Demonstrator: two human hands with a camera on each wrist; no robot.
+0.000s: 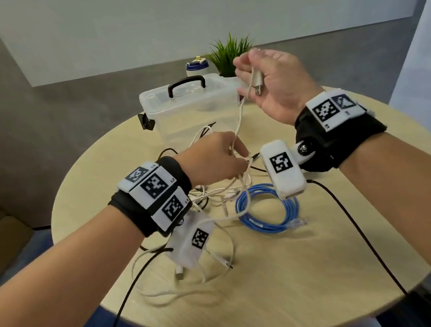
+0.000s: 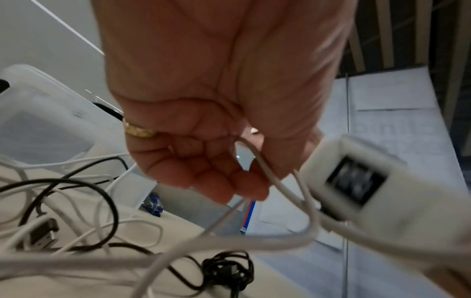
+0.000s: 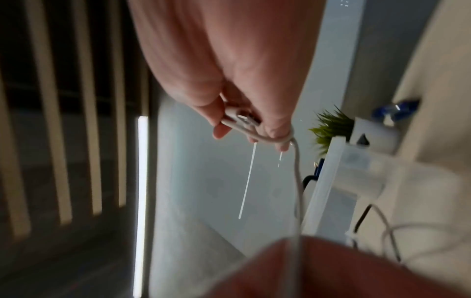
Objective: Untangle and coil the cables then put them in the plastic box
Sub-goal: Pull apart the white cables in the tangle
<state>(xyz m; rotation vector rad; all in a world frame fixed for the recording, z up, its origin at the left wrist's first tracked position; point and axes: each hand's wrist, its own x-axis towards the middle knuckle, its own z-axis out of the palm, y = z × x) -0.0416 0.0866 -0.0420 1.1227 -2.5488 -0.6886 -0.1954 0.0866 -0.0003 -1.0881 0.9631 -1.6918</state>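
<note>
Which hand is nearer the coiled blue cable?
Left. The left hand holds white cable just above and behind the blue cable; the right hand is raised farther back, by the plastic box.

Left hand (image 1: 214,157) fingers hidden behind knuckles; white cable (image 3: 297,177) blurred.

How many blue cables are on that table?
1: a coiled blue cable lies on the round table, near the right wrist. The other cables in view are white or black; the tangle under the left hand may hide more.
</note>
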